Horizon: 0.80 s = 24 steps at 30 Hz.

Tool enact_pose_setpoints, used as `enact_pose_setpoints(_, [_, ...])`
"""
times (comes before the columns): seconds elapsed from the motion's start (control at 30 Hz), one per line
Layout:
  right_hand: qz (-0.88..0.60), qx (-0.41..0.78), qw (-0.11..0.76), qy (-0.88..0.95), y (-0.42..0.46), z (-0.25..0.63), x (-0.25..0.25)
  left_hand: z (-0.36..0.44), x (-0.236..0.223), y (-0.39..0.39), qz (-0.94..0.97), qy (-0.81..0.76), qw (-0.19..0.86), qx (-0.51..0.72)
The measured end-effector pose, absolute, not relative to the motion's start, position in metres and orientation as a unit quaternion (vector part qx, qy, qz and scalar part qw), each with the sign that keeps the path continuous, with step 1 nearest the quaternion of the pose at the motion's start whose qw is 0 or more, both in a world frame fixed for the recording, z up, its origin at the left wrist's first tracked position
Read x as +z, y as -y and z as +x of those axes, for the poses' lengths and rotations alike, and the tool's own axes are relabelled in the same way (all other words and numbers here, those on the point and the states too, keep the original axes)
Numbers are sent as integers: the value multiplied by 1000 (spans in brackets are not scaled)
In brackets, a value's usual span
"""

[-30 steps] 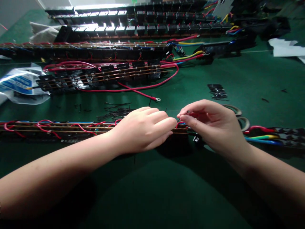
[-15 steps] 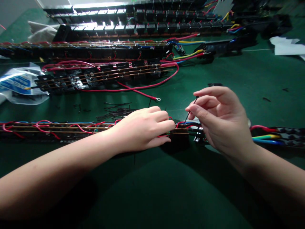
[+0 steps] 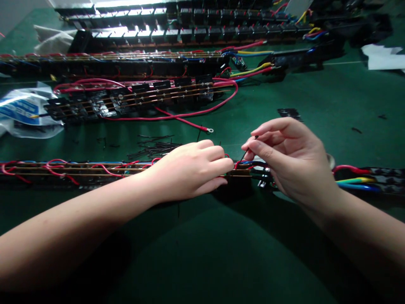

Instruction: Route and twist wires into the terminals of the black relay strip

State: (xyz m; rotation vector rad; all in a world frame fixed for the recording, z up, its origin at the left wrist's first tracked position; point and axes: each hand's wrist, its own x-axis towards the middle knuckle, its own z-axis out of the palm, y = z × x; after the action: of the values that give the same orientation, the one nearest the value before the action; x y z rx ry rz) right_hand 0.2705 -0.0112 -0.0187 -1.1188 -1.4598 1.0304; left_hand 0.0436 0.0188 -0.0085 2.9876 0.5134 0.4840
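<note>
A long, narrow power strip [image 3: 95, 169] with brass rails and red and blue wires runs across the bench in front of me. My left hand [image 3: 196, 169] lies over it from above, fingers curled down around its wired part; the fingertips are hidden. Just to the right, my right hand [image 3: 292, 158] pinches a thin black cable tie [image 3: 244, 154] between thumb and fingers. The tie slants down to the left, its lower end close to the red wires by my left fingers. A loose pile of black cable ties [image 3: 155, 148] lies behind my left hand.
Behind is another railed strip [image 3: 133, 100] with a long red cable [image 3: 190, 115] ending in a ring lug. More black strips [image 3: 202, 33] stand farther back. A plastic bag [image 3: 28, 112] lies left, white paper [image 3: 384, 58] right. Thick red, yellow-green and blue cables [image 3: 357, 181] leave at right.
My right hand has moved slightly left and down with the cable tie, bringing its lower end nearer my left fingers. My left hand stays almost in place on the strip.
</note>
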Motion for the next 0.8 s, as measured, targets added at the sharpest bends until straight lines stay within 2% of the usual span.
enact_pose_setpoints(0.33, [-454,487,520,535,7,270,-16,44,-8,-20,974,-168,37,149])
enact_pose_setpoints(0.8, [-486,461,507,542,10,266,-13,46,-8,-17,970,-182,28,157])
